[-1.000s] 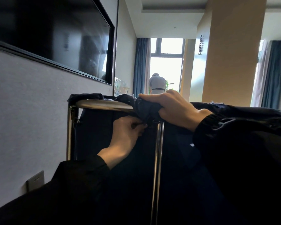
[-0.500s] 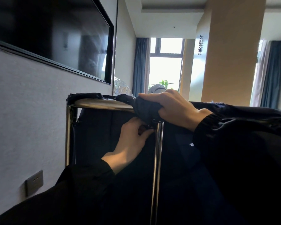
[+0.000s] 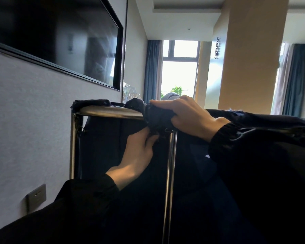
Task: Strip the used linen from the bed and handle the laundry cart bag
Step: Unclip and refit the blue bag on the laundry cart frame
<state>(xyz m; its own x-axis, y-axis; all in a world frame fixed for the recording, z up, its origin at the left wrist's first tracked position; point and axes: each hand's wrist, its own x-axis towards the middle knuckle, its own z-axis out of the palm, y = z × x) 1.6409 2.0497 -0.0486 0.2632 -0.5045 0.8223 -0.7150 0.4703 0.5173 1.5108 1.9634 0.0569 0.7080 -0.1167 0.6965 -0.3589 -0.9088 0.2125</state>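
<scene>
Dark laundry bag (image 3: 113, 147) hangs inside a chrome cart frame (image 3: 111, 112) parked just beside the wall, its top edge bunched and wrapped over the near corner of the frame. Right hand (image 3: 185, 115) is clamped over that bunched fabric on top of the corner, pinning it to the rail. Left hand (image 3: 139, 152) reaches up from below, fingertips (image 3: 152, 138) pinched on something small at the corner joint under the fabric, probably a tie, loop or hook, too dark to tell which. Far corner of the frame has bag fabric draped over it too. Step in hand looks like the cart bag part of the task: fastening or unfastening the bag at this corner; cannot tell which way. Next move likely calls for the left fingers to finish working the fastening while the right keeps the fabric from slipping, then move on to another corner. No bed or linen in view. Around it: wall TV (image 3: 55, 37) above, wall socket (image 3: 36, 198) low, window (image 3: 179, 67) and curtains at the back.
</scene>
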